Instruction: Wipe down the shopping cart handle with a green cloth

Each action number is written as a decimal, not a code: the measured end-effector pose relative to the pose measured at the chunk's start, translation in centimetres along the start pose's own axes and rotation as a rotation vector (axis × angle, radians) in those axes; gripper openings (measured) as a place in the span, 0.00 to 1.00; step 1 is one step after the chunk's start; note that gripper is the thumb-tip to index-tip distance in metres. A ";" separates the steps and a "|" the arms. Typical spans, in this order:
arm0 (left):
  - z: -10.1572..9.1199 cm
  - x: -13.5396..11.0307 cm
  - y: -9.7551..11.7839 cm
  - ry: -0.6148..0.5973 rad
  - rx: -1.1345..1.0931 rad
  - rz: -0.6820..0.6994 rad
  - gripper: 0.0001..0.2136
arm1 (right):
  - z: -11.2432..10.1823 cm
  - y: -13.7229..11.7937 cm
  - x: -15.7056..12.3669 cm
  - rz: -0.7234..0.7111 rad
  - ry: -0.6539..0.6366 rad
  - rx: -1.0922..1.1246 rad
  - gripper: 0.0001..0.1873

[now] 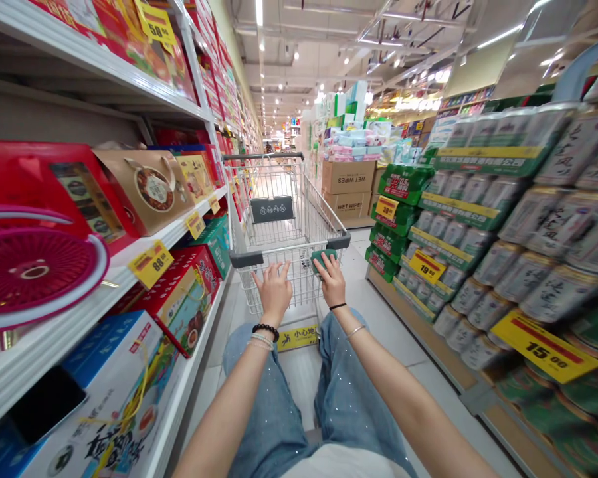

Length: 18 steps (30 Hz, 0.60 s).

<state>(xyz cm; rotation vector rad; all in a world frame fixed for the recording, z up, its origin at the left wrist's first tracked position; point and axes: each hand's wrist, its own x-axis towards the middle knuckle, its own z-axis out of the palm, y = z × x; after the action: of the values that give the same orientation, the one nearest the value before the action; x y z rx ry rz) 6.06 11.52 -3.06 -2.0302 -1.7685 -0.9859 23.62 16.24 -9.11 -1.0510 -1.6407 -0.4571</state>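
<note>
A wire shopping cart (323, 216) stands before me, its handle bar with dark grey grips crossing in front of my hands. My left hand (274, 292) is just below the left part of the handle, fingers spread apart with nothing in them. Near the right end of the handle, my right hand (333, 284) has its fingers over a small dark green cloth (323, 256), held against the bar. Whether it is folded cloth or a sponge is hard to see. Inside the cart, a dark grey panel (273, 210) with round symbols shows through the wires.
Shelves of red gift boxes (184, 292) line the left, with a magenta fan-like item (30, 272) close by. Stacked packs of cans (478, 249) rise at the right. Wet wipes cartons (347, 178) stand ahead. A yellow sign (298, 337) lies on the floor between my knees.
</note>
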 end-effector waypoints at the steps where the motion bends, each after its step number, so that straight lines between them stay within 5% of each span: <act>1: 0.0 0.0 0.0 -0.001 -0.003 -0.001 0.27 | -0.3 -0.2 0.4 -0.014 0.016 0.006 0.34; 6: -0.2 -0.2 0.3 -0.009 -0.022 -0.023 0.27 | -0.4 -1.6 3.0 -0.138 0.014 -0.013 0.30; 18: 0.3 -0.5 0.0 0.043 -0.084 -0.017 0.25 | 0.4 -4.3 2.9 -0.122 0.003 -0.025 0.29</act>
<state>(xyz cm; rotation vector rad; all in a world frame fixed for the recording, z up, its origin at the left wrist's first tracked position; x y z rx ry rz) 6.14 11.35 -3.58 -2.0306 -1.7534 -1.1185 19.77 15.37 -5.65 -0.9721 -1.7064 -0.5605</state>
